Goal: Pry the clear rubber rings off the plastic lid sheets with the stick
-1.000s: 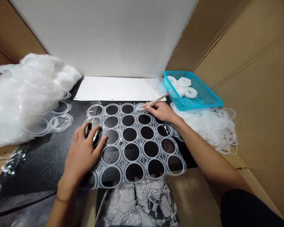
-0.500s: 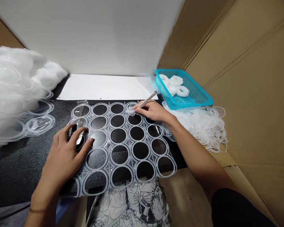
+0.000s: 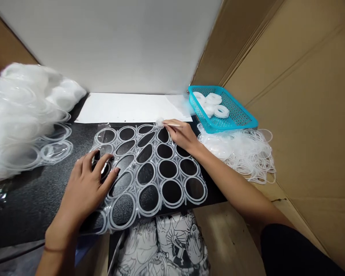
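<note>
Mat (image 3: 31, 207) edge: ring sheet (image 3: 158, 168) perhaps beyond.

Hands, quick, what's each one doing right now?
Left hand: open, fingers spread, pressing flat on the ring sheet.
Right hand: closed, pinching a thin stick at the sheet's far edge.

Left hand (image 3: 87, 184) flat on ring sheet (image 3: 149, 172), right hand (image 3: 181, 134) pinching thin stick (image 3: 172, 124) — blue basket (image 3: 241, 119) beside.
</note>
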Action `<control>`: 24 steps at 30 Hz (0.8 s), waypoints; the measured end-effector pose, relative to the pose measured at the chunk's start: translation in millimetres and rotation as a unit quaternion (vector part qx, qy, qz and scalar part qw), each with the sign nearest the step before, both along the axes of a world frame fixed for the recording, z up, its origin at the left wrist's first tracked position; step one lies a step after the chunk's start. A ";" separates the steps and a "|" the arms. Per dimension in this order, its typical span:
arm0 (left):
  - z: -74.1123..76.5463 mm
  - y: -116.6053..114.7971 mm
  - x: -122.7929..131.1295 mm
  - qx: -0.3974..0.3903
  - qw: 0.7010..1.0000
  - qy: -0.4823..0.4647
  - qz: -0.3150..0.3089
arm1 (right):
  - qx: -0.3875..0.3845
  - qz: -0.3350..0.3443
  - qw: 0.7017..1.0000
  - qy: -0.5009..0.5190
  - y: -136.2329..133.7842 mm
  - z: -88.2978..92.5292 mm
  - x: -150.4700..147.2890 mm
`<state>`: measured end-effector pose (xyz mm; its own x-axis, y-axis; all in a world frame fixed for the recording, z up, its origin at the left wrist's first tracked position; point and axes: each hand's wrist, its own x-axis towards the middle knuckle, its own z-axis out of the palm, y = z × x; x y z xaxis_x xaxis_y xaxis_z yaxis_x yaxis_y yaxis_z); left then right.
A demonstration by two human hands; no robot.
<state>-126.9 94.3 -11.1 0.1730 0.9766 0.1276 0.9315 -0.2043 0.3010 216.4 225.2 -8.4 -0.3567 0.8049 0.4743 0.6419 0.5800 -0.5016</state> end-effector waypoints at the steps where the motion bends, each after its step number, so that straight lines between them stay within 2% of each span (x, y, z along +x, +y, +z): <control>1: 0.8 -0.6 1.3 0.017 1.000 0.006 0.001 | -0.015 -0.022 0.999 0.020 2.8 3.4 -1.0; 3: 1.9 -1.5 3.4 0.041 0.999 0.018 0.002 | -0.070 -0.035 0.996 0.031 6.2 14.4 -1.0; 7: -1.7 3.1 -3.5 0.042 0.998 0.022 0.031 | -0.226 0.037 0.973 -0.018 3.8 39.3 4.7; 10: -2.1 11.1 -18.3 0.043 0.997 0.044 0.052 | -0.239 0.066 0.966 -0.072 2.5 48.5 8.4; 13: 15.4 16.5 -17.0 0.073 0.994 0.069 0.053 | -0.219 0.084 0.969 -0.083 9.2 49.0 8.9; 15: 35.7 15.8 8.1 0.098 0.994 0.051 0.027 | -0.231 0.101 0.966 -0.061 17.4 47.3 8.1; 17: 52.4 11.1 53.2 0.098 0.994 -0.004 -0.036 | -0.253 0.110 0.961 -0.029 25.9 45.5 7.3; 18: 56.2 7.6 79.9 0.076 0.993 -0.025 -0.085 | -0.265 0.114 0.957 -0.014 29.4 44.8 6.9; 19: 56.1 3.7 106.4 0.041 0.989 -0.025 -0.139 | -0.277 0.119 0.954 -0.004 32.0 44.4 6.7; 21: 45.6 -4.4 150.5 0.015 0.987 -0.006 -0.163 | -0.295 0.131 0.946 0.005 33.9 43.8 6.9; 22: 37.5 -8.0 165.3 0.002 0.987 0.002 -0.159 | -0.303 0.134 0.943 0.005 33.4 43.4 7.4; 24: 22.4 -13.7 178.8 -0.014 0.987 0.008 -0.162 | -0.317 0.133 0.939 0.011 30.1 42.0 8.9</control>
